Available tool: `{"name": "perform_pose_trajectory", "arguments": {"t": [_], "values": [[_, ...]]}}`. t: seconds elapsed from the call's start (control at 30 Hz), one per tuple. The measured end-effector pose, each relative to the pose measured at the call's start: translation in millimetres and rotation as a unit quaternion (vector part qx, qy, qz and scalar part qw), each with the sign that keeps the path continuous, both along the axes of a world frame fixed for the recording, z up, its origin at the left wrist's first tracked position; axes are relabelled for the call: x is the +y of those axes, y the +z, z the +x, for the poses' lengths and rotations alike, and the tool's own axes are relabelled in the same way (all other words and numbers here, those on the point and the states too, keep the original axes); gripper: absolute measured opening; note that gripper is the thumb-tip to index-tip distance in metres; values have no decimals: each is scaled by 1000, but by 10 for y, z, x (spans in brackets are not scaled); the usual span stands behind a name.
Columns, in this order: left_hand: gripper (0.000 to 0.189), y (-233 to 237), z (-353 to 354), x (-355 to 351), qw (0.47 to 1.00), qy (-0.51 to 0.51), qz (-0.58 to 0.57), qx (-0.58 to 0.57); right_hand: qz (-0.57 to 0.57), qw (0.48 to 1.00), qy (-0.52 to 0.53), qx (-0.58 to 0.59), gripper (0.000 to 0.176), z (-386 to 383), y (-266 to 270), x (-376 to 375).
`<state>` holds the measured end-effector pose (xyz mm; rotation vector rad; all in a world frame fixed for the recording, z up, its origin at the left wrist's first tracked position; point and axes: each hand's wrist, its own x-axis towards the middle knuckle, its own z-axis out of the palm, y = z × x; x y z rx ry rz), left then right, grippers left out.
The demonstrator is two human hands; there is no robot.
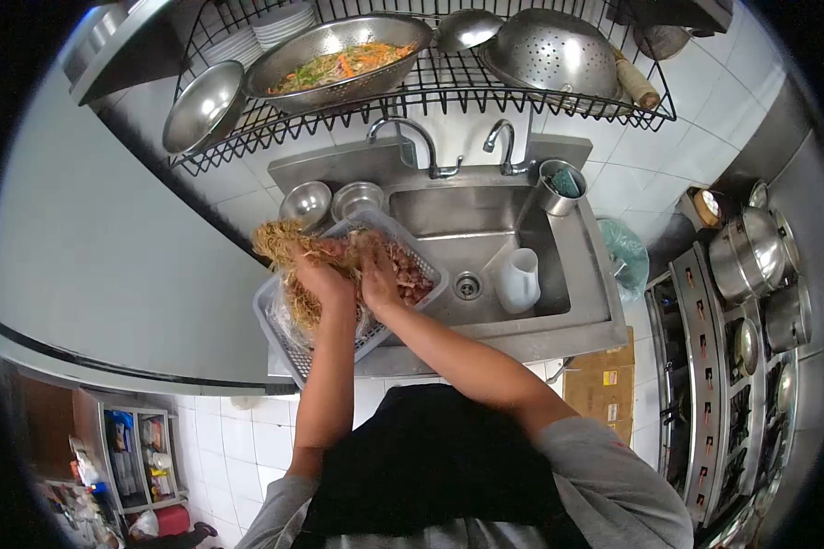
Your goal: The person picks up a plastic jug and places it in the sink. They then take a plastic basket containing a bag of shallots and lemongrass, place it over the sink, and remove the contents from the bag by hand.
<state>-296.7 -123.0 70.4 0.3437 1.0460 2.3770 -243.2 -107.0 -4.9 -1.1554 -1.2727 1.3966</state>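
A bunch of what look like shallots with long dry straw-like stalks [279, 240] is held over a grey plastic basket [377, 342]. My left hand [319, 276] is wrapped around the stalks. My right hand [378, 277] is closed at the bulb end of the bunch, though its fingertips are partly blurred. Small reddish shallots [415, 281] lie in the right part of the basket. Loose dry stalks [302, 306] and some clear plastic fill its left part. The basket rests across the left side of the sink counter.
The steel sink [430, 215] holds a white plastic jug [519, 282]. Two steel bowls [307, 203] sit behind the basket. A steel container [560, 188] stands at the right corner. Overhead, a wire rack [421, 96] carries a colander of shredded vegetables [339, 59]. A stove [705, 366] stands right.
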Motion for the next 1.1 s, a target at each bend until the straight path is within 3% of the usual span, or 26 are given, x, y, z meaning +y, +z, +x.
{"name": "perform_pose_trajectory", "arguments": {"t": [0.07,0.1,0.17,0.23,0.3,0.33,0.4,0.47,0.53,0.6,0.67,0.7,0.73,0.8,0.87,0.93,1.07,1.1], "values": [[42,53,-2,5,1000,-12,3,-17,122,989,-62,52,52,-43,-29,44],[43,69,-18,2,999,-20,6,-35,122,989,-60,51,52,-4,19,48],[44,-88,-269,15,997,-65,39,-23,192,978,23,-74,42,173,194,6],[44,-27,-398,53,992,-109,67,-12,225,966,55,-114,38,251,285,-54],[44,250,-505,182,987,98,-23,-128,274,943,76,-174,37,327,284,-99],[44,241,-655,173,986,103,-21,-127,276,942,80,-172,37,396,279,-110],[42,193,-1068,97,994,24,20,-105,266,952,78,-131,37,556,279,-100],[42,199,-1154,75,994,17,25,-103,240,957,95,-133,31,601,45,43],[42,198,-1078,66,994,-24,36,-99,406,886,72,-214,30,683,1,122],[42,116,-994,86,991,-33,49,-119,367,895,75,-244,32,626,56,160],[42,42,-879,108,987,-40,58,-143,175,970,160,-46,31,479,220,123],[41,43,-817,121,982,-63,65,-167,101,968,214,-84,28,500,531,49],[40,52,-761,136,975,-86,72,-190,101,968,212,-83,28,459,628,-2],[40,66,-631,142,981,-73,60,-168,275,948,153,-41,27,367,712,-73],[40,40,-641,134,986,-57,51,-146,276,948,155,-38,28,357,747,-49],[46,-90,-753,116,970,-133,139,-149,310,932,183,-38,27,382,778,-41],[43,-318,-896,153,978,-114,86,-151,356,908,209,-66,23,427,668,-48],[46,-344,-971,132,964,-177,128,-155,375,892,242,-78,22,470,688,-85]]}}
